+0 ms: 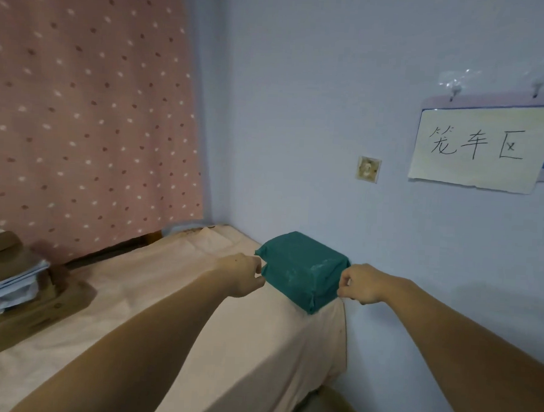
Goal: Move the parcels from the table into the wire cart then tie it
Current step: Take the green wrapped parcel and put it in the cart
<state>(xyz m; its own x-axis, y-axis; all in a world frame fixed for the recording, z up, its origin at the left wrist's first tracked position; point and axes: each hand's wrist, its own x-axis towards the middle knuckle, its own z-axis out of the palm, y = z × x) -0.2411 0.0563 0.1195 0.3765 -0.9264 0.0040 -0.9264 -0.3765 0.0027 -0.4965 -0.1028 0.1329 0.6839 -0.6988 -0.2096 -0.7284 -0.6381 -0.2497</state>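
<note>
A green wrapped parcel (302, 269) rests on the far right corner of the table (195, 312), against the blue wall. My left hand (245, 275) presses on the parcel's left side, fingers curled. On the parcel's right side my right hand (359, 284) does the same, so both hands grip it between them. A pile of brown and white parcels (17, 284) lies at the table's left edge. The wire cart is out of view.
The table carries a pale pink cloth. A pink dotted curtain (90, 108) hangs behind it. On the blue wall are a hand-written paper sign (481, 147) and a small socket plate (367, 169). Floor shows at bottom right.
</note>
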